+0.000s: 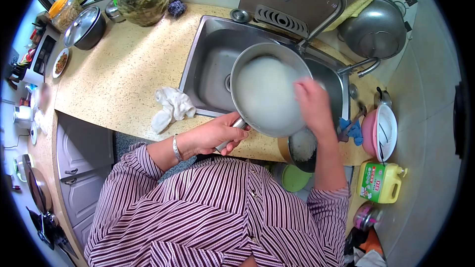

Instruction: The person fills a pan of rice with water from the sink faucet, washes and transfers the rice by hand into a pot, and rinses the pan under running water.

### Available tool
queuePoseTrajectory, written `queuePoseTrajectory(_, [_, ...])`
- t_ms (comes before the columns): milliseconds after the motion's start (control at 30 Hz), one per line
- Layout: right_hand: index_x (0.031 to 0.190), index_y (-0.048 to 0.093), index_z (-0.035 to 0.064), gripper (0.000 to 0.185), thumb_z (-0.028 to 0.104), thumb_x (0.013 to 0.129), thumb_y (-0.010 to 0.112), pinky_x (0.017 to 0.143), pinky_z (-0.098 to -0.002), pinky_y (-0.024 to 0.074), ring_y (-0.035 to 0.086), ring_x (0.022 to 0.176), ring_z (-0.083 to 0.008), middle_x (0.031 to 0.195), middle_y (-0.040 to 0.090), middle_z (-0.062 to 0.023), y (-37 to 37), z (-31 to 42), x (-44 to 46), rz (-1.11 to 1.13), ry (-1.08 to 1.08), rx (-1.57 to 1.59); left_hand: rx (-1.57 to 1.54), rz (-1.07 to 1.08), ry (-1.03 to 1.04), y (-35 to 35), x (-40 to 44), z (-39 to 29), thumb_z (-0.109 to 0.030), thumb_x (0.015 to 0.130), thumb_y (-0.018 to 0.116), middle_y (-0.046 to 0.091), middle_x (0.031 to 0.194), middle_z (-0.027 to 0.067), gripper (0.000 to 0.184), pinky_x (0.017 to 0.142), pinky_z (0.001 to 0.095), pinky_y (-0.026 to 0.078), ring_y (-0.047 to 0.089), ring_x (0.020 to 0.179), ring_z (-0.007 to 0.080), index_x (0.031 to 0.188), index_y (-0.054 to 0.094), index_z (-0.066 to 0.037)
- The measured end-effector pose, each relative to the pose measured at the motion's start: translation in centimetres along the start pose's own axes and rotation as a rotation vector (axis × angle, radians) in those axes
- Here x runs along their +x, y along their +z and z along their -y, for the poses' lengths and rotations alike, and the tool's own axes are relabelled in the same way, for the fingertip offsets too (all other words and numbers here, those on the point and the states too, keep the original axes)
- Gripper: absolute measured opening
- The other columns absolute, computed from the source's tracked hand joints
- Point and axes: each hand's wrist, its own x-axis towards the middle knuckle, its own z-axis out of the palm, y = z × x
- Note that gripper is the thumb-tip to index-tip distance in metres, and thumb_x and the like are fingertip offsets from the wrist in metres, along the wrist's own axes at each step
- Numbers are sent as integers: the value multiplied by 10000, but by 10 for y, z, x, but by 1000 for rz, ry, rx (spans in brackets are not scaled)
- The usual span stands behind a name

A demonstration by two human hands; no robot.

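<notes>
My left hand (220, 133) is closed around the metal handle of a saucepan (238, 71), which is held over the front of the sink. Cloudy whitish water (267, 91) fills much of the pan; anything beneath the surface is hidden. At the pan's right side, my right hand (312, 103) is smeared by motion, with its fingers curled by the rim. Whether it grips anything I cannot make out. Below the pan, partly covered by it and my right forearm, a dark pot (303, 146) with white grains like rice stands at the counter's front edge.
A double sink (213, 64) with a curved faucet (341, 0) lies behind the pan. Left of it is a white cloth (172, 108). A large jar (143, 2) stands farther back. Right are a colander (373, 29), a white basket (387, 131) and a yellow jug (381, 182).
</notes>
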Motion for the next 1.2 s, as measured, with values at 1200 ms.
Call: queuePoseTrajectory(1200, [1000, 615, 42, 177, 197, 920, 595, 800, -458, 497, 618, 898, -379, 936, 624, -180, 70, 18, -12, 527, -308, -23, -111, 13, -40, -1, -7, 3, -88, 971, 547, 484, 666, -18, 194, 395, 196, 388, 470, 474, 44, 1140, 485, -16])
